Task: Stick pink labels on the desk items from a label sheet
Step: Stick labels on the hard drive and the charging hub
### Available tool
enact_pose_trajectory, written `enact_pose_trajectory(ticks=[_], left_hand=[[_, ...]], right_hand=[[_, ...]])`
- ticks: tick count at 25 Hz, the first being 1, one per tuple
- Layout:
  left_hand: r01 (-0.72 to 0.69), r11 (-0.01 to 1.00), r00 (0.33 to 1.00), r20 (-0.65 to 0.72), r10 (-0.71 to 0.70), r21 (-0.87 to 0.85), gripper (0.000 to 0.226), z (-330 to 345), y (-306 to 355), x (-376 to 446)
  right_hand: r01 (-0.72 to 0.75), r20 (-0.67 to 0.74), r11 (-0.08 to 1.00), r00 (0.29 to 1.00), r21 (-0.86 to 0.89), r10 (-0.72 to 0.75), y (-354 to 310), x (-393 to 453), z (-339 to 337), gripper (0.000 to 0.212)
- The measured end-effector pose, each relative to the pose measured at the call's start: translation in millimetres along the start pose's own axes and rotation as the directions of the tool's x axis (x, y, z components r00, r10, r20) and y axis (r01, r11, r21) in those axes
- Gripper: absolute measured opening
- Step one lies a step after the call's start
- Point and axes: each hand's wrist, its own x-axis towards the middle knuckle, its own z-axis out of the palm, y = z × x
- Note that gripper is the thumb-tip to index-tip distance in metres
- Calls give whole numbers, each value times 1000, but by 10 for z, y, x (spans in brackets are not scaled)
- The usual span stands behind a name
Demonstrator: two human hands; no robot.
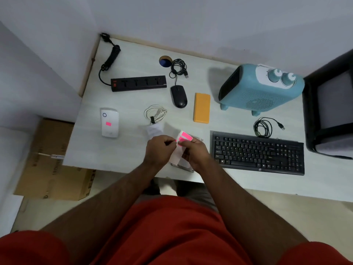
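Above desk (122,150) front edge: label sheet (178,150) gripped in right hand (194,152); pink label (176,140) pinched by left hand (159,150) fingertips.

desk (122,150) | power strip (138,83) | mouse (179,96) | keyboard (258,153) | heater (260,88)

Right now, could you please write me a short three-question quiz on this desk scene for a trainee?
1. True or false: the white device already carries a pink label.
2. Which lies nearest the label sheet: A) power strip, B) keyboard, C) heater?
3. Fill in: the left hand and right hand both hold the ____.

Key: 1 true; 2 B; 3 label sheet.
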Motion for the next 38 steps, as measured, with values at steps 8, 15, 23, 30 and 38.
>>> enact_pose_trajectory(ticks=[8,15,23,30,38], left_hand=[[220,970,975,55,-215,-108,17,100,-29,15],[502,789,855,68,-514,-353,14,297,-34,37],[531,794,835,23,-550,-297,13,497,-26,161],[446,873,889,-13,-458,-199,15,560,103,205],[431,844,885,-31,-464,-319,13,278,32,267]], right_hand=[[-26,-67,999,997,-25,25,111,83,-76,18],[-37,-161,986,987,-165,10,225,346,-205,19],[70,-195,702,937,-709,-290,259,520,-342,22],[142,-191,638,886,-757,-423,301,535,-372,47],[279,-49,657,899,-700,-435,40,384,-41,40]])
